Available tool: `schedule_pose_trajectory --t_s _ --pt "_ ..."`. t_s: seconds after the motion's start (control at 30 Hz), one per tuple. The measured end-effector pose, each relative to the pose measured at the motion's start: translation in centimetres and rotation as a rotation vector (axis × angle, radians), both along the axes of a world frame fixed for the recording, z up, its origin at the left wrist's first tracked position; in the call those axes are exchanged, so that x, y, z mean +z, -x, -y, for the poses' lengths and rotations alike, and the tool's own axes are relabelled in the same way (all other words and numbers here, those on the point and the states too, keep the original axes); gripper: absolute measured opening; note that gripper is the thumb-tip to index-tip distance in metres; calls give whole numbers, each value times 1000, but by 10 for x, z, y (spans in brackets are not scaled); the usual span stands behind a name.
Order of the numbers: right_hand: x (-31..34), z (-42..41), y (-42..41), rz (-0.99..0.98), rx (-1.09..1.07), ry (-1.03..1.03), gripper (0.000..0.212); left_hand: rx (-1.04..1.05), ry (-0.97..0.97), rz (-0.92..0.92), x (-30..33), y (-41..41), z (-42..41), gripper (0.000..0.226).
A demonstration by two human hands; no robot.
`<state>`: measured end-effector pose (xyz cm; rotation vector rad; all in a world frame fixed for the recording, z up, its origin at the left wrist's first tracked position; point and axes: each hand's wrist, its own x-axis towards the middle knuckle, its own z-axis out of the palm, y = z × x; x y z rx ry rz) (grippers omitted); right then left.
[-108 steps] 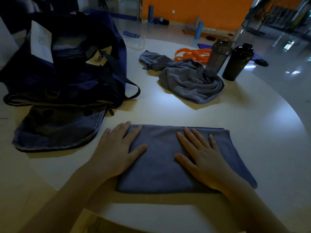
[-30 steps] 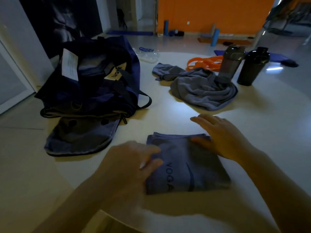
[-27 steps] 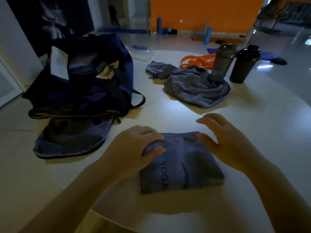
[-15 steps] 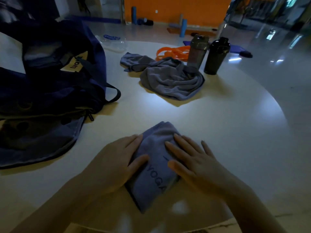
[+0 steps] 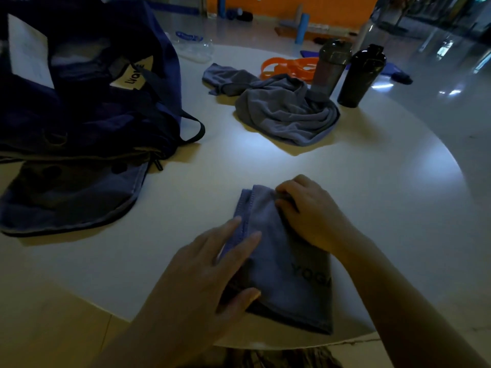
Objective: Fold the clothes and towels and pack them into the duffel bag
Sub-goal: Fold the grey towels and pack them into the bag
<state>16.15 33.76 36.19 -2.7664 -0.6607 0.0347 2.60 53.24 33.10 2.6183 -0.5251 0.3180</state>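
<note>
Towel (image 5: 281,264), blue-grey and folded into a narrow strip printed with "YOGA", lies on the near part of the round white table (image 5: 372,187), its near end close to the table's edge. Left hand (image 5: 204,277) rests on the towel's left side with fingers straight and spread, the thumb lying against the lower edge; it presses rather than grasps. Right hand (image 5: 310,216) sits at the towel's far right corner with fingers curled, pinching the fabric there. Duffel bag (image 5: 87,107), dark blue and unzipped, stands at the far left of the table, its flap spread flat toward the near side and a strap looped out to the right. Beyond the hands, well apart from the folded towel, a second grey towel (image 5: 287,112) lies crumpled in a heap, with a smaller grey cloth (image 5: 225,79) just behind it. Orange bands (image 5: 289,67) lie past the heap, and two dark bottles (image 5: 345,73) stand upright at the table's far right.
</note>
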Motion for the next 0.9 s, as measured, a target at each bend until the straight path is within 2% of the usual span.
schedule_pose_trajectory --t_s 0.13,0.23,0.33,0.4,0.47,0.57,0.7,0.8,0.9 --pt "-1 -11 -4 52 23 -120 13 -121 -176 50 -5 -6 -14 46" --pt "-9 -17 -4 80 24 -94 23 -125 -119 -20 -3 -5 -23 43" --pt "-20 -20 -4 141 -6 -66 35 -144 -36 53 13 -19 -19 48" --pt "-21 -19 -3 157 -9 -69 27 -141 35 62 24 -35 -1 51" --pt "-20 -17 -3 146 7 -52 20 -147 25 -27 23 -50 18 59" --pt "-18 -9 1 89 -72 -167 32 -87 -124 -241 1 -59 26 76" --pt "-24 19 27 67 -215 -282 55 -62 -278 -310 -2 -55 14 78" --pt "-26 43 63 87 -284 -211 79 -57 -258 -265 0 -56 14 83" --pt "-21 45 90 43 -271 -209 77 -59 -224 -83 12 -70 24 88"
